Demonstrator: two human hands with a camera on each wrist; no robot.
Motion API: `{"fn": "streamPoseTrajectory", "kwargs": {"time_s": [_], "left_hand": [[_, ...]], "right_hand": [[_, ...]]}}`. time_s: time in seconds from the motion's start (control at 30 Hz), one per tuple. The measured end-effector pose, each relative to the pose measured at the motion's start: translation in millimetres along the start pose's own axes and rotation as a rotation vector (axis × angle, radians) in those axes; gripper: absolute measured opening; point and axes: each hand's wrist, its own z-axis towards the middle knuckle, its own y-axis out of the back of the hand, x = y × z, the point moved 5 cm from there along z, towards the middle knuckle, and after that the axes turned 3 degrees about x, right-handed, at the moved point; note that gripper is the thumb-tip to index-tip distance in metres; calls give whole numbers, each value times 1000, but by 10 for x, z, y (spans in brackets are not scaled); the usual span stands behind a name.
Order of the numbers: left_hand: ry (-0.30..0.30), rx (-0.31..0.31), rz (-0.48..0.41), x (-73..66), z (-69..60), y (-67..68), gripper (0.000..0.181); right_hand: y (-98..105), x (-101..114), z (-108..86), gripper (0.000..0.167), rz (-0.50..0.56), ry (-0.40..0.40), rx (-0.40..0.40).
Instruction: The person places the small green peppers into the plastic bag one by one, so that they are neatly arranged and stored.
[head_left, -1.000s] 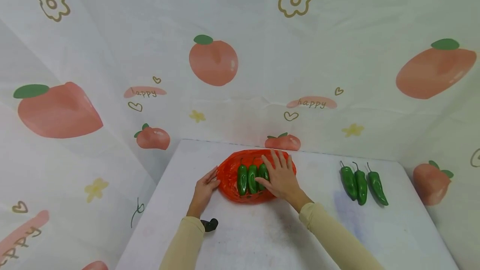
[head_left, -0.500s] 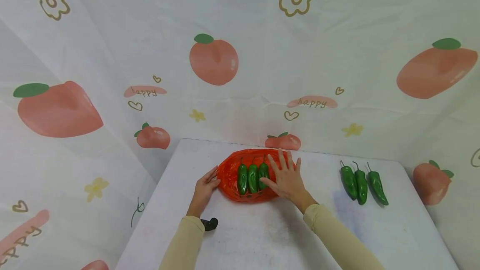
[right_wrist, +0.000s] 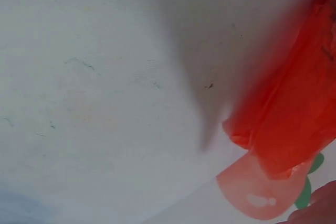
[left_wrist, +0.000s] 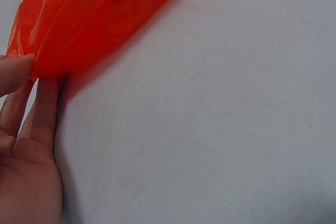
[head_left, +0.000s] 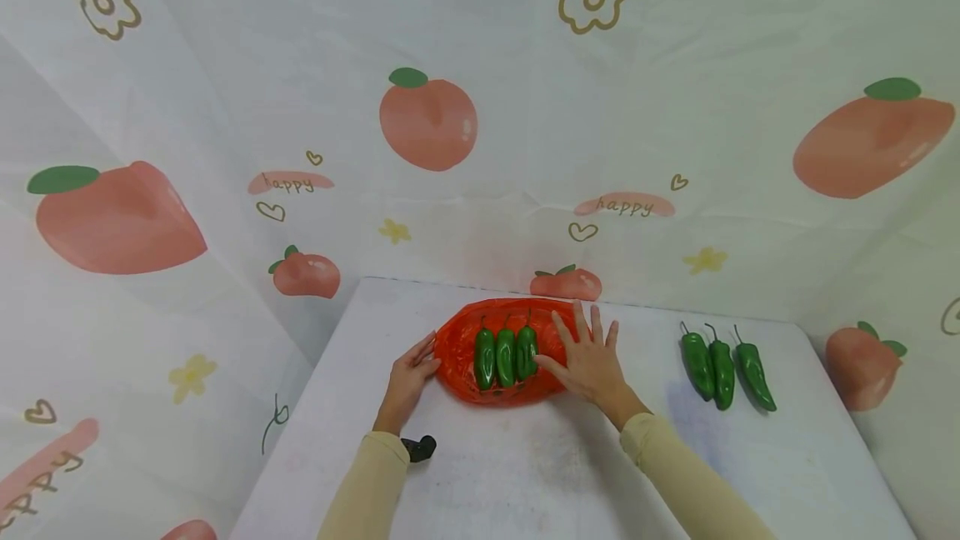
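Note:
A red plastic bag [head_left: 457, 357] lies spread open on the white table, its shape like a shallow basin. Three green chili peppers [head_left: 506, 355] sit side by side in it, stems pointing away from me. My left hand [head_left: 406, 382] pinches the bag's left edge; in the left wrist view the thumb lies over the red plastic [left_wrist: 100, 19] with fingers beneath. My right hand [head_left: 596, 367] is over the bag's right edge, fingers spread and straight, holding nothing. Its thumb tip is beside the rightmost pepper; whether they touch I cannot tell.
Three more green chili peppers [head_left: 723, 373] lie in a row on the table's right side. Behind the table [head_left: 495, 473] hangs a white cloth [head_left: 525, 123] printed with peaches and flowers. A small black object [head_left: 420, 448] shows beside the left wrist.
My right hand has drawn rightward off the peppers toward the bag's right edge, uncovering the rightmost pepper. The left hand has stayed at the bag's left edge.

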Motion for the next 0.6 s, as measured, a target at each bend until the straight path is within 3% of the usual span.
{"fn": "streamPoseTrajectory", "kwargs": {"time_s": [0.33, 0.6], "left_hand": [[9, -3, -7, -17, -9, 0, 53], [9, -5, 2, -25, -8, 2, 54]], "right_hand": [[0, -163, -79, 92, 8, -75, 54], [6, -272, -159, 94, 0, -96, 40]]}}
